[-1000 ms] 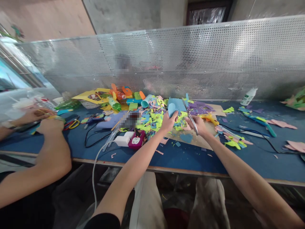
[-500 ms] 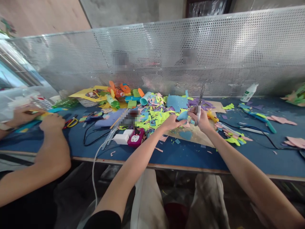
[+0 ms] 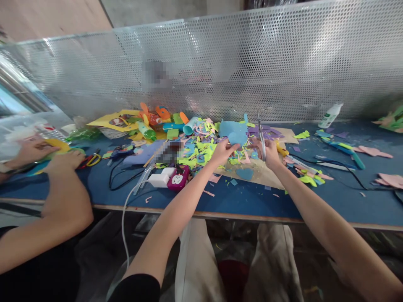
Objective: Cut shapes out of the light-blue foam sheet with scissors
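My left hand (image 3: 223, 153) pinches a rounded piece of light blue paper (image 3: 238, 137) at its lower edge, thumb pointing right. To its right, my right hand (image 3: 269, 152) is closed around a pair of scissors (image 3: 260, 131), whose blades point up and stand apart from the paper. Below both hands, a blue heart-shaped cutout (image 3: 244, 173) lies on a sheet of brown paper (image 3: 267, 176). Behind the held piece is a larger blue sheet (image 3: 225, 128), amid a heap of green, pink and blue paper scraps (image 3: 204, 153).
A co-worker's hands (image 3: 67, 159) hold yellow and green paper at the left. Nearby are red-and-yellow scissors (image 3: 93, 158), a purple box (image 3: 178, 178) with white plugs and a cable, a white glue bottle (image 3: 330, 116), and a perforated metal screen (image 3: 220, 63) along the back.
The blue piece in my left hand has turned and come up, showing its broad face. My right hand's scissors have shifted slightly left. The co-worker's yellow paper has been turned.
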`<action>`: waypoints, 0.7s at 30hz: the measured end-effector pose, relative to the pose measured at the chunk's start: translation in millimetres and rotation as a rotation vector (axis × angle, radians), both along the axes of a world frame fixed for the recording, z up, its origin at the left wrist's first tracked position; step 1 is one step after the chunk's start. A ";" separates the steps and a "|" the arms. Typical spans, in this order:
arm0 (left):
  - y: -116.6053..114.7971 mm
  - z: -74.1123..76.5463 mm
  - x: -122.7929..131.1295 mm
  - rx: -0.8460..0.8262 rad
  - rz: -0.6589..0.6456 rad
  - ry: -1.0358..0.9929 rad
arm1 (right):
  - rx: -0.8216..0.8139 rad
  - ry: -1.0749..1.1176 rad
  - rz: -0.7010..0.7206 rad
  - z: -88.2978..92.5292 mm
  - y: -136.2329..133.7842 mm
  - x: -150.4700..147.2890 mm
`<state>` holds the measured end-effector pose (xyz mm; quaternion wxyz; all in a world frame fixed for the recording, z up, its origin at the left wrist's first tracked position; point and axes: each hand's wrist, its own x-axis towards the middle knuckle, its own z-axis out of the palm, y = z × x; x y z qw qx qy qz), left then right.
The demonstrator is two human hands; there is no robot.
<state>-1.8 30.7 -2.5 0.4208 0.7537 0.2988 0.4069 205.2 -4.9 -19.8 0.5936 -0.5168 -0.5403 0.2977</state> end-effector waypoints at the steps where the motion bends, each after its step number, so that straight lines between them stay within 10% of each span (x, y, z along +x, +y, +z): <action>1: -0.9 -1.5 2.2 -0.032 -0.003 -0.008 | 0.001 -0.002 0.013 -0.5 0.0 -1.2; 13: -6.8 2.4 -9.7 0.258 -0.232 0.533 | 0.073 -0.036 -0.153 -3.5 6.6 7.9; 21: -10.7 2.5 -5.4 0.258 -0.377 0.556 | 0.121 -0.137 -0.180 -8.2 8.2 11.1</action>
